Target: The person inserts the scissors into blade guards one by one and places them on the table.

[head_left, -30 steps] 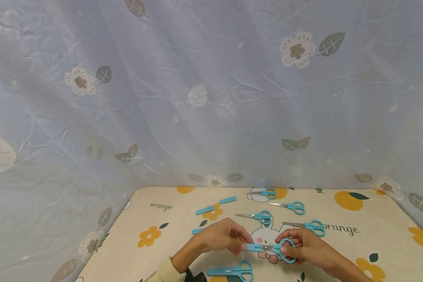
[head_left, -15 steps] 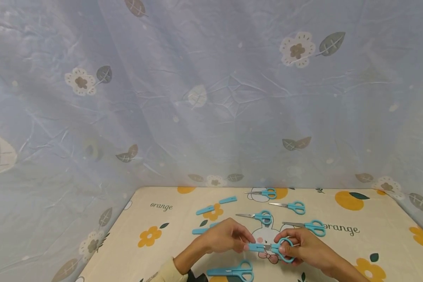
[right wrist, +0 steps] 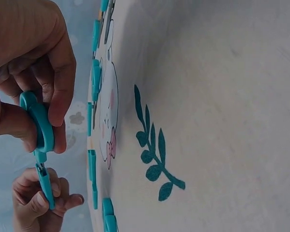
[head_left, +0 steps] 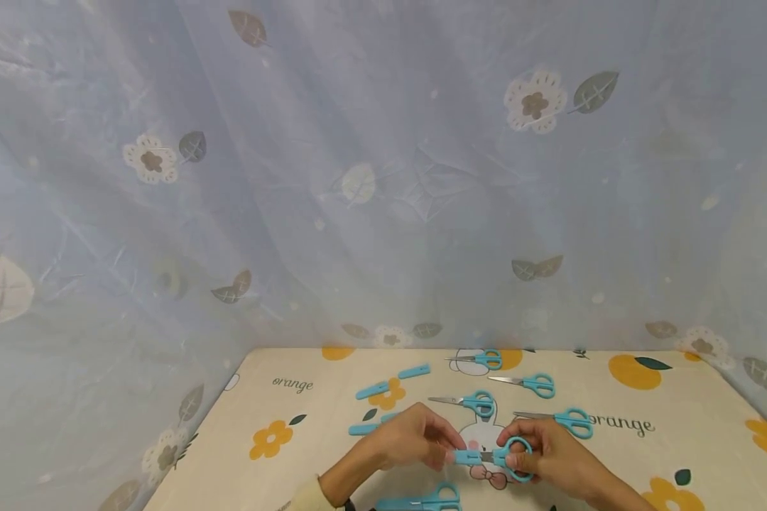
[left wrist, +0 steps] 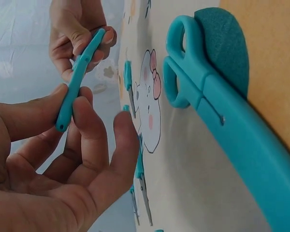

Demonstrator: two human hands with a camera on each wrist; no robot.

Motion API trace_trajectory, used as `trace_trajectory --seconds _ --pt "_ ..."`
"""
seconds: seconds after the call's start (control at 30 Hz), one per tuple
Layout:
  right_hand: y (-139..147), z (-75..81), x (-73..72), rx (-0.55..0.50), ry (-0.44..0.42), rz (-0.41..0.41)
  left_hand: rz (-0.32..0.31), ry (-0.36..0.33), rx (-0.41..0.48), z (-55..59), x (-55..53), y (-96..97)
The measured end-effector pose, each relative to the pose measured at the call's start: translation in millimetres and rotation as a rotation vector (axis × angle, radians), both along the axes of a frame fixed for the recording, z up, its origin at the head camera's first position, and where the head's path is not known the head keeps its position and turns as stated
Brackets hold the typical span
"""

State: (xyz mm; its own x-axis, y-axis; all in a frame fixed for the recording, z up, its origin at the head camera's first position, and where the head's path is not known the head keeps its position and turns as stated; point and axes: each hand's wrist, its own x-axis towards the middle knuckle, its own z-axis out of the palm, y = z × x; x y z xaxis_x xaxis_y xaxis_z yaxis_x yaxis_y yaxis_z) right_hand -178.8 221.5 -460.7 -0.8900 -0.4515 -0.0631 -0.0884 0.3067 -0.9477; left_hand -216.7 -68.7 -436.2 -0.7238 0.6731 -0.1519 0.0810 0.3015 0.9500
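Note:
In the head view my right hand (head_left: 550, 454) grips a pair of scissors by its light blue handle (head_left: 501, 457), blades pointing left. My left hand (head_left: 415, 438) pinches the far end of a blue blade cover (head_left: 466, 457) between thumb and finger. The cover sits over most of the blades, and a short strip of metal shows between it and the handle. The left wrist view shows the cover (left wrist: 70, 104) edge-on, thumb on one side. In the right wrist view my fingers and thumb hold the handle loops (right wrist: 47, 131).
Covered scissors (head_left: 414, 504) lie at the front edge of the head view. Several uncovered scissors (head_left: 479, 403) lie behind my hands. Loose blade covers (head_left: 372, 389) lie to the back left. A printed cloth (head_left: 332, 404) covers the table, and a floral curtain (head_left: 383, 248) hangs behind.
My left hand has moved slightly right with the cover, and the bare strip of blade has shortened. The head view has tilted up a little. The other scissors have not moved.

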Motion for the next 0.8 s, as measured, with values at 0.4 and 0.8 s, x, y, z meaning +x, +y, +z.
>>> trace_trajectory --seconds 0.4,0.8 --pt "-1 -1.0 -4.0 -0.015 -0.012 -0.010 0.034 0.123 -0.047 4.8 2.0 5.5" --pt "-6 -5.9 -2.9 0.030 0.044 -0.030 0.011 0.216 -0.074 -2.0 0.2 11.4"
